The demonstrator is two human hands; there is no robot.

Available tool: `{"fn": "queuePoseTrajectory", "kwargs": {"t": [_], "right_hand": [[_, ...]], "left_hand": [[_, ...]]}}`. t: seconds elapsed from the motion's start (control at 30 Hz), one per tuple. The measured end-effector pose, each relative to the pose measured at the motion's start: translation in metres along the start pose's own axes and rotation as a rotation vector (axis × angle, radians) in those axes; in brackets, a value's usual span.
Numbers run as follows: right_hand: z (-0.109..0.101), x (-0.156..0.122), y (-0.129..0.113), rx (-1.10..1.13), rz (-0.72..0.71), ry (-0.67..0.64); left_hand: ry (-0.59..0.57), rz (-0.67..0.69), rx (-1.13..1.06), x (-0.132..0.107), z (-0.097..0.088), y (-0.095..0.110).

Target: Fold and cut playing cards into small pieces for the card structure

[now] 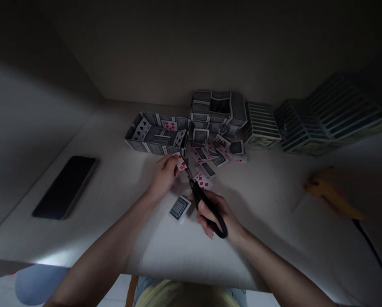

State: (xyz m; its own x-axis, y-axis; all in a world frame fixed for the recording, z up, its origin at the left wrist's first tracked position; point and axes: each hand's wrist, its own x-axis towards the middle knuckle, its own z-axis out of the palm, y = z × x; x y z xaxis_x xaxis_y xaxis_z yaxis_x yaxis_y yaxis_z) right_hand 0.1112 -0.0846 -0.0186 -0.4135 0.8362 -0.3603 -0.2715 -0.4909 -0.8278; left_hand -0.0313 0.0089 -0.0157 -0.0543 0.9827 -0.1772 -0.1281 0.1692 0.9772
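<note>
My left hand [164, 175] is closed on a small playing card [181, 163] with red marks, just in front of an open box built of playing cards [159, 134]. My right hand [214, 213] grips black-handled scissors [206, 204]. Their blades point up and left, with the tips close to the held card; whether they touch it I cannot tell. Beneath the hands lies a stack of cards [179, 208], patterned backs up. Beside the scissors rests a face-up diamond card [203, 181]. Loose cards and cut pieces [218, 155] are scattered behind it.
A larger structure of cards [218, 108] stands at the back. To its right are stacked striped paper pieces [262, 123] and a bigger striped structure [325, 115]. A yellow glue gun [334, 194] with a black cord lies right; a phone [65, 187] lies left.
</note>
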Motion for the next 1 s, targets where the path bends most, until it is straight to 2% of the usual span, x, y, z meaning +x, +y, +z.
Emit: {"fn": "queuePoseTrajectory", "kwargs": {"t": [0.73,1.0], "right_hand": [[0.0,-0.001,-0.006,-0.008,0.005,0.014],[0.008,0.0,-0.012,-0.107,0.044,0.104]], "left_hand": [[-0.014,-0.071,0.0,-0.001,0.002,0.001],[-0.033,-0.031,0.016,0.001,-0.003,0.0]]}}
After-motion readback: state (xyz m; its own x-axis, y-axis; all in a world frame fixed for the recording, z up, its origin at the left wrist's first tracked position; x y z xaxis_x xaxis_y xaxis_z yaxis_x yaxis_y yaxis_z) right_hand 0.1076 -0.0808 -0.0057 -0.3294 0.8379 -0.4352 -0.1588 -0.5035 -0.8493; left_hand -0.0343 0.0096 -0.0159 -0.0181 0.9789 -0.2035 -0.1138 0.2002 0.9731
